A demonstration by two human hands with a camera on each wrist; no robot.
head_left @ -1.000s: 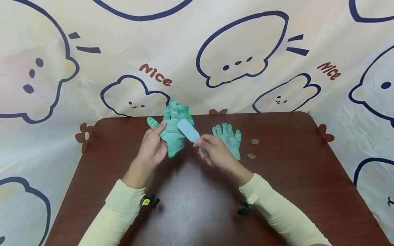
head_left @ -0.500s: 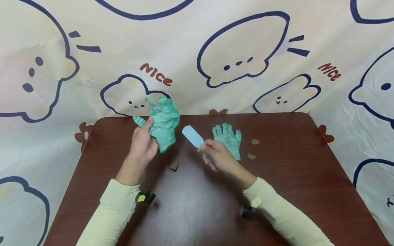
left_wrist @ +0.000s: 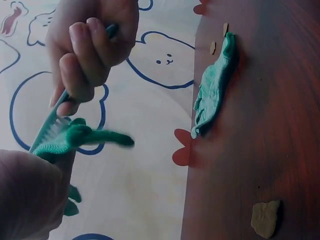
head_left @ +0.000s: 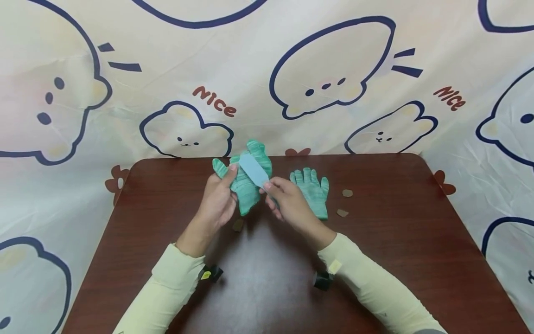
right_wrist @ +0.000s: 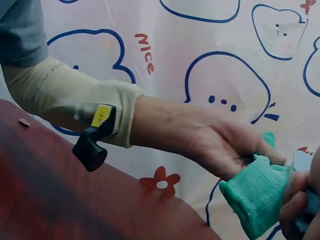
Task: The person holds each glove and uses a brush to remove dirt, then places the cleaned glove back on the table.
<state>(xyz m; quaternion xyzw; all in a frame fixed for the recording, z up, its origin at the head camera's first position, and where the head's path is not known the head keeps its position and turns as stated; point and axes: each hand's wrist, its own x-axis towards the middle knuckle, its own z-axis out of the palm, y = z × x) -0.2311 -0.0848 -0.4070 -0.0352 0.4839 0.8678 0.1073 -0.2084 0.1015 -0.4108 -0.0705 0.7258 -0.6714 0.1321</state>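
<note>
My left hand [head_left: 218,199] grips a green knitted glove [head_left: 247,197] above the far part of the table, thumb on top near the glove's thumb. In my right hand [head_left: 288,197] is the handle of a light blue brush [head_left: 253,170], whose back faces up in the head view. Its pale bristles [left_wrist: 50,132] press against the glove in the left wrist view. A second green glove [head_left: 312,191] lies flat on the table, to the right of my right hand. A small flat brown piece [head_left: 238,225] lies on the table below the held glove.
Two more brown pieces, one farther back [head_left: 347,193] and one nearer [head_left: 342,213], lie right of the flat glove. The dark wood table [head_left: 396,260] ends at a cartoon-printed cloth [head_left: 292,55] behind it. Each wrist wears a small black camera [head_left: 322,280].
The held glove swung left, away from the brush, then came back right under it. A brown piece appeared on the table below it. The flat glove has stayed put.
</note>
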